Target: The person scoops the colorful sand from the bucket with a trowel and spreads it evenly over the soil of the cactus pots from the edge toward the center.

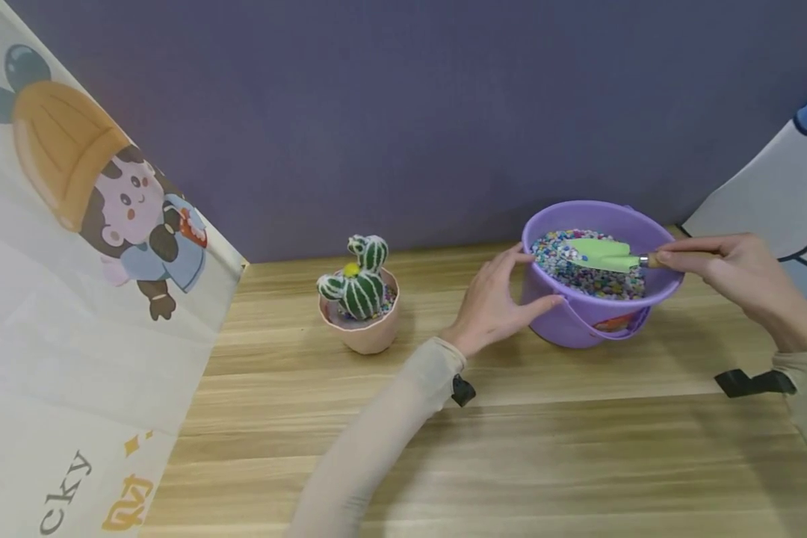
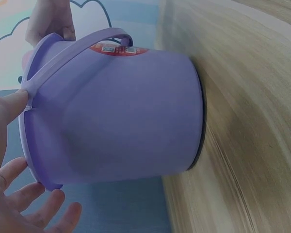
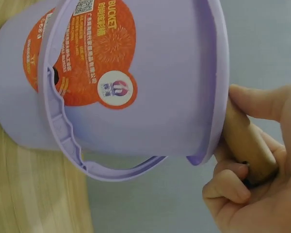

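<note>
A purple bucket of multicoloured pebbles stands at the right of the wooden table. My right hand grips the wooden handle of a small green trowel; its blade lies inside the bucket just over the pebbles, with some pebbles at its tip. The left hand rests against the bucket's near left side, fingers spread at the rim and thumb on the joint of the purple bail. To the left is a pink pot with a green cactus set among pebbles.
The wooden table runs back to a dark blue wall. Printed cloth with a cartoon figure hangs on the left, and another printed cloth on the right, close behind the right hand.
</note>
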A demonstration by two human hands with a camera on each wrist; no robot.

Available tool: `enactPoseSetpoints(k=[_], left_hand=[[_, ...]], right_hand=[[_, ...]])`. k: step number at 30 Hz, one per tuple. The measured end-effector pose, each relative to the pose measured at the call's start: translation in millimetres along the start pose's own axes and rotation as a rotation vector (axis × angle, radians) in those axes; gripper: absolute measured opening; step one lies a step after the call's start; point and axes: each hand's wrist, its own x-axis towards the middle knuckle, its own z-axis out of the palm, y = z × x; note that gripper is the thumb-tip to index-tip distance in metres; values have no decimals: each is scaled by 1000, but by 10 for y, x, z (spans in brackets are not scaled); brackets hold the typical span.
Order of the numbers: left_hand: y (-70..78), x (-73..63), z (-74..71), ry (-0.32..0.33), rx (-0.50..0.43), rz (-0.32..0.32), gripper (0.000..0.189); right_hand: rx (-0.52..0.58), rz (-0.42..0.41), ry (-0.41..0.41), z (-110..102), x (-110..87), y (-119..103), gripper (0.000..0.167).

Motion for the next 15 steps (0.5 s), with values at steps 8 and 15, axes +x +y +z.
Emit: enactPoseSetpoints(k=[8, 15], left_hand=[[-4, 2, -3, 2, 2, 10, 76], [12, -10, -15, -9, 6, -3, 76]], right_hand=[[-44, -28, 35, 10, 6, 31, 33], [-13, -1, 27, 14, 10, 33, 41]])
